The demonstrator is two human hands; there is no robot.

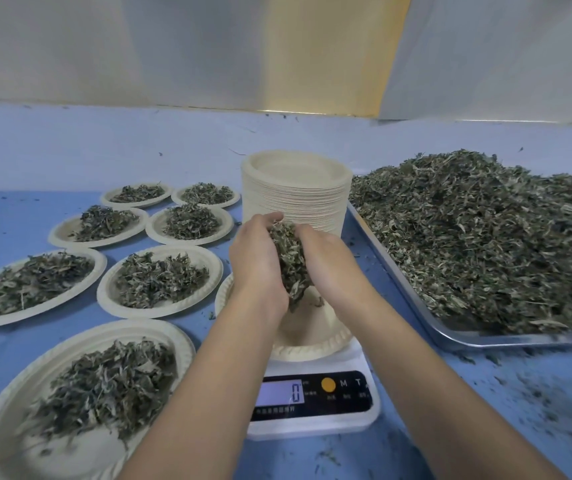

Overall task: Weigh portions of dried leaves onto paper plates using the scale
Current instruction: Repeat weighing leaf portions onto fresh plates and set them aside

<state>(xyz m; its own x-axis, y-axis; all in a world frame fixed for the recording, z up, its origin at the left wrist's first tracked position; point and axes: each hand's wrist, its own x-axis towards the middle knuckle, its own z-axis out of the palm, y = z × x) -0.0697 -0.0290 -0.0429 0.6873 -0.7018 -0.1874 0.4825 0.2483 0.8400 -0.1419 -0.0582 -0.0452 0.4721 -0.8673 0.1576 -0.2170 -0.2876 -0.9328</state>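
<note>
Dried grey-green leaves (289,261), a loose handful, are clasped between the left hand (256,261) and the right hand (329,263). Both hands are cupped and pressed together around it, just above a cream paper plate (312,339) on the white digital scale (312,422), whose display reads 0. Just behind stands a tall stack of cream plates (298,195). To the right a metal tray (450,332) holds a large leaf heap (485,244). To the left lie seven filled plates (160,282) on the blue table (485,410).
</note>
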